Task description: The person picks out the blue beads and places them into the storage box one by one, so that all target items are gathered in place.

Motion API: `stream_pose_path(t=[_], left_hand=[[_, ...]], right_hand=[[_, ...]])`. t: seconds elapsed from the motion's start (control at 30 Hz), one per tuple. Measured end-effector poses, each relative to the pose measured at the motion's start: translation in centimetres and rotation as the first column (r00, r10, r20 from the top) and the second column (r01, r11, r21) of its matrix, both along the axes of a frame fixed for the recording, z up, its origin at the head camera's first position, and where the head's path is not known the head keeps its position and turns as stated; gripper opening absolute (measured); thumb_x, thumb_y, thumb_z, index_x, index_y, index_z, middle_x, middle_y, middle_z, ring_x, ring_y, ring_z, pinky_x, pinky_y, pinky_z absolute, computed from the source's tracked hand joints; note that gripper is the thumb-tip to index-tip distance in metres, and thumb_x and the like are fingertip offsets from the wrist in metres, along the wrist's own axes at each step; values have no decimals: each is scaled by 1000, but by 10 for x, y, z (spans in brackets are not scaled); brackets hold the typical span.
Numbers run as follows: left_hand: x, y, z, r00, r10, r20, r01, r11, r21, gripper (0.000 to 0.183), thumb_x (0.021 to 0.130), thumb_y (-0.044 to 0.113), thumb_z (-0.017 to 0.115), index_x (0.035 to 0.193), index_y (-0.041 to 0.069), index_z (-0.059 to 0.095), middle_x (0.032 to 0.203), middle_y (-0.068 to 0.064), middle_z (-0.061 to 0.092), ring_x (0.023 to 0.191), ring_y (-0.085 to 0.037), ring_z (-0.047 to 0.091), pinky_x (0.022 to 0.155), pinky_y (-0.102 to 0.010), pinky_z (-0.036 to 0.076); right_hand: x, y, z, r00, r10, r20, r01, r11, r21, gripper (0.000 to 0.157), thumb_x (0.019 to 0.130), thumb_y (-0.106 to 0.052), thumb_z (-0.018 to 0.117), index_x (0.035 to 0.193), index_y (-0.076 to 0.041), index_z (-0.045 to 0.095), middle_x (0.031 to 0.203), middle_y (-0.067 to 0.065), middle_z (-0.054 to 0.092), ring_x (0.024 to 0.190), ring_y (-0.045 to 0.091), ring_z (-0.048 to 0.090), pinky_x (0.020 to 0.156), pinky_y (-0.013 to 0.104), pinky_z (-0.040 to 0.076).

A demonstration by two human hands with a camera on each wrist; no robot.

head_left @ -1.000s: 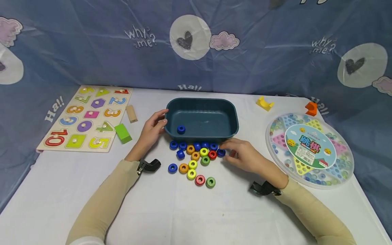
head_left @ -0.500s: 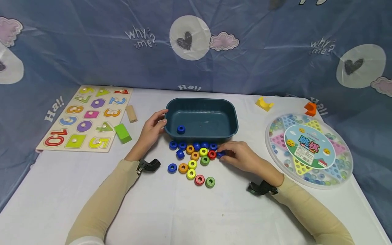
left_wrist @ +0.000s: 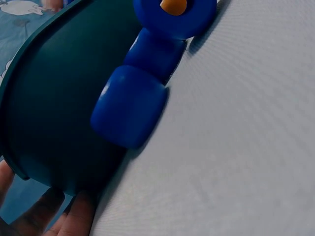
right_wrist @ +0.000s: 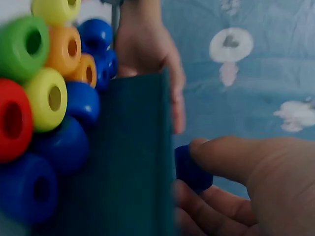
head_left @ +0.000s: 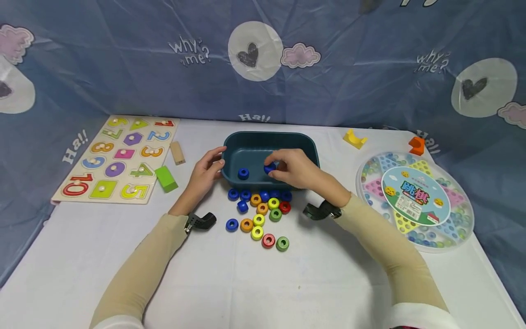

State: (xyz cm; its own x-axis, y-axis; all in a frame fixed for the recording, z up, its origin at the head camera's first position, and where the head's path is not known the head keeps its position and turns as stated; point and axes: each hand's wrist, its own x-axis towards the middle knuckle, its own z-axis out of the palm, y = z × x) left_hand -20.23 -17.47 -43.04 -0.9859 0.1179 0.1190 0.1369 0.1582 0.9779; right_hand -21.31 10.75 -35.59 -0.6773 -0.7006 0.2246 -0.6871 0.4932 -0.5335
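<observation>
My right hand [head_left: 297, 168] pinches a blue bead [head_left: 269, 168] between thumb and fingers over the dark teal bin [head_left: 271, 186]; in the right wrist view this blue bead [right_wrist: 189, 169] shows beyond the bin's wall. Another blue bead [head_left: 243, 173] lies inside, toward the left front. With its fingertips against the outside of the bin's left end, my left hand [head_left: 205, 169] rests there. Several chunky beads with holes lie in front of the bin: blue [head_left: 232, 225], orange [head_left: 246, 225], yellow [head_left: 257, 233], red [head_left: 268, 241] and green [head_left: 282, 243].
At left lies a number puzzle board [head_left: 119, 157], beside a green block [head_left: 166, 178] and a plain wooden block [head_left: 177, 153]. On the right are a round marble game box [head_left: 415, 201], a yellow curved block [head_left: 355, 139] and an orange block [head_left: 417, 145]. A blue printed cloth [head_left: 349, 87] hangs behind.
My right hand has taken the blue bead from the right end of the group and carried it up and left over the bin. My left hand stays at the bin's end.
</observation>
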Motion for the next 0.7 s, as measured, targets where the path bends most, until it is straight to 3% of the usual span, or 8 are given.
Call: stream_pose_path(t=[0.17,0.3,0.5,0.7], left_hand=[[-1,1,-1,1000,3,-6,-3,1000,1,42,102,16,47,144,9,45,142,-21,45,117,-33,52,77,-12,56],[-2,0,-1,1000,2,-16,-2,1000,0,42,102,16,48,144,10,46,141,-22,46,117,-34,52,76,-12,56],[-2,-1,-3,1000,-6,-15,6,1000,6,43,102,17,47,144,10,45,142,-23,45,119,-35,51,79,-12,56],[-2,-1,-3,1000,-7,-5,7,1000,4,43,102,16,47,145,10,44,143,-22,44,120,-36,50,78,-11,55]], right_hand=[[-29,-29,-16,996,-14,88,3,993,120,28,87,-11,71,114,-5,68,111,9,71,86,18,67,79,32,57],[-40,-45,-25,989,-16,149,-12,982,188,28,86,-12,72,113,-6,68,113,10,71,100,21,66,89,35,56],[-44,-51,-29,977,-34,212,-17,973,232,32,83,-10,74,114,-6,67,114,10,70,104,23,64,93,36,54],[-42,-45,-29,982,-21,186,-19,977,211,33,86,-14,72,118,-8,66,119,9,69,106,21,64,92,35,55]])
